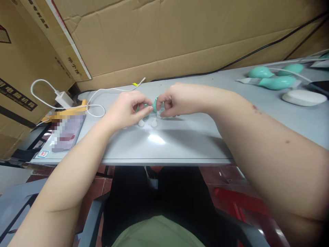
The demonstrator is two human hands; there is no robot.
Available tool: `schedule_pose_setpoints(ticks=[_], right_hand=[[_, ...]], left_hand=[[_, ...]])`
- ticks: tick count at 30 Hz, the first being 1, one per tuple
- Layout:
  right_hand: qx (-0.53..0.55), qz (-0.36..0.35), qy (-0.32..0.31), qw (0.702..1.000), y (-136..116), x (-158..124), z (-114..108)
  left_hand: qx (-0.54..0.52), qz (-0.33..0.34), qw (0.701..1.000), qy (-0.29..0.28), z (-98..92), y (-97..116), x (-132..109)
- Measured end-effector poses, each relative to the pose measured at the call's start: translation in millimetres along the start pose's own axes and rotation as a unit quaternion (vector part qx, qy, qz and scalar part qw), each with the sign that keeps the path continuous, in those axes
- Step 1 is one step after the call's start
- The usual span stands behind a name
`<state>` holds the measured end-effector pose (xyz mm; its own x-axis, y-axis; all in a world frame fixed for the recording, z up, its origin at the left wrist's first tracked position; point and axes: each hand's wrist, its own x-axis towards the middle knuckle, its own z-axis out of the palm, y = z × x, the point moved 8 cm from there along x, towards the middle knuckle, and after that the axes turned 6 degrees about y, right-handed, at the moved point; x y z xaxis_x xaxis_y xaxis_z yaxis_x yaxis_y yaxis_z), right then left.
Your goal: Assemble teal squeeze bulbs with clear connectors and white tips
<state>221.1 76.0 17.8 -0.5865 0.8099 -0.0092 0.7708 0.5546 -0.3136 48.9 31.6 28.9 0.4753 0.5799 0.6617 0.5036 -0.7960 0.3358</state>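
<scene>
Over the middle of the desk my left hand (135, 108) is closed, thumb and fingertips pinched at the edge of a small teal piece (155, 105). From the other side my right hand (173, 101) reaches in, its fingers curled and its thumb bent close to the same piece. Whatever sits between the right fingertips is small and pale, too unclear to name. Just below the hands, a small white rounded piece (154, 123) lies on the desk beside a similar white piece (141, 122). More teal shows behind the left fingers, mostly hidden.
Several teal bulb-shaped items (277, 82) lie at the right, near a white oval object (304, 98). At left are a phone (69, 133), a white charger (64, 100) and its cable. Cardboard (180, 37) stands behind the grey desk (180, 147); a black cable (246, 54) runs along it.
</scene>
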Motion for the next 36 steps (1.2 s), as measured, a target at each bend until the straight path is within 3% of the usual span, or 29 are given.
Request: schedule_pose_setpoints(ticks=[3, 7, 12, 16, 19, 24, 29, 36], right_hand=[[0.041, -0.002, 0.013, 0.999, -2, -5, -8], [0.158, -0.028, 0.081, 0.984, -3, -13, -26], [0.33, -0.091, 0.165, 0.925, -7, -16, -34], [0.381, -0.149, 0.191, 0.892, -14, -9, -25], [0.37, -0.154, 0.206, 0.893, -16, -6, -18], [0.267, -0.143, 0.291, 0.907, -16, -13, -25], [0.194, -0.153, 0.281, 0.927, -21, -14, -23], [0.199, -0.157, 0.276, 0.927, -21, -9, -19]], left_hand=[[-0.007, -0.015, 1.0, 0.006, -1.0, -3, -1], [-0.042, -0.065, 0.997, 0.029, -6.9, -14, -1], [-0.153, -0.152, 0.976, 0.017, -2.7, -29, -3], [-0.193, -0.177, 0.965, 0.029, 2.2, -30, -4], [-0.179, -0.171, 0.967, 0.054, -1.1, -30, -4], [-0.087, -0.112, 0.987, 0.069, -11.9, -21, 0], [-0.009, -0.057, 0.996, 0.06, -15.3, -14, 2], [0.03, -0.028, 0.998, 0.037, -13.7, -16, 1]])
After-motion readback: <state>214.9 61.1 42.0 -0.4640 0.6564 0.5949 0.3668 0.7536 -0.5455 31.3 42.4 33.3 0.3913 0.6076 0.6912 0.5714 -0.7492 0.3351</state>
